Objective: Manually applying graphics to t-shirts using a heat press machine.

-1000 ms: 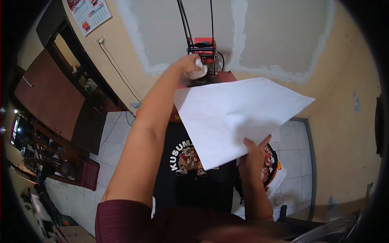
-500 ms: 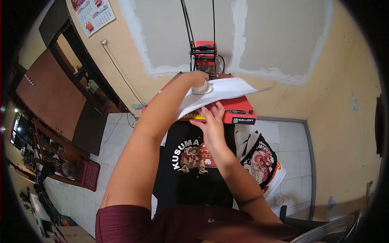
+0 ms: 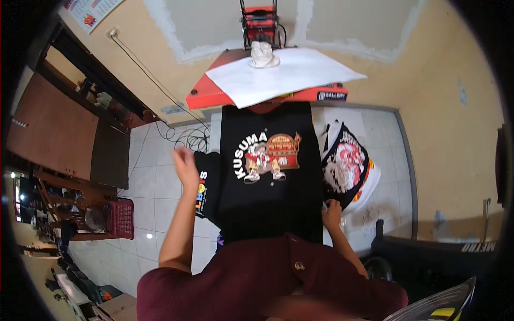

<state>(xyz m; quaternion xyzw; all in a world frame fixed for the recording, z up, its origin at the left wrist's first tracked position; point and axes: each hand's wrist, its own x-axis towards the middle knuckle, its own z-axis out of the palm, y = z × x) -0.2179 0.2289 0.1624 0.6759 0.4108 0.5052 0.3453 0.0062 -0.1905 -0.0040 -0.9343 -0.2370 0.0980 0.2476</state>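
A black T-shirt [image 3: 267, 208] with a printed cartoon figure and lettering lies spread in front of me, below the red heat press [image 3: 201, 95]. My right hand [image 3: 332, 213] is at the shirt's right edge, its fingers closed on the fabric; the fingertips are partly hidden. Off the shirt's left side, my left hand [image 3: 184, 165] hangs in the air with loosely bent fingers, slightly blurred and holding nothing. On top of the press lies a white sheet [image 3: 300, 69], its front corner overhanging. A bunched white cloth [image 3: 263, 55] rests on the sheet.
Another dark shirt [image 3: 208, 184] with coloured lettering shows at the left. Printed black-and-white garments [image 3: 345, 166] lie to the right. Black cable [image 3: 193, 138] coils on the tiled floor near the press. A maroon basket [image 3: 122, 218] stands farther left.
Both hands have left the press area: the left dropped to the left, the right to the shirt's right edge. The white cloth and sheet now rest on the press. The view has shifted.
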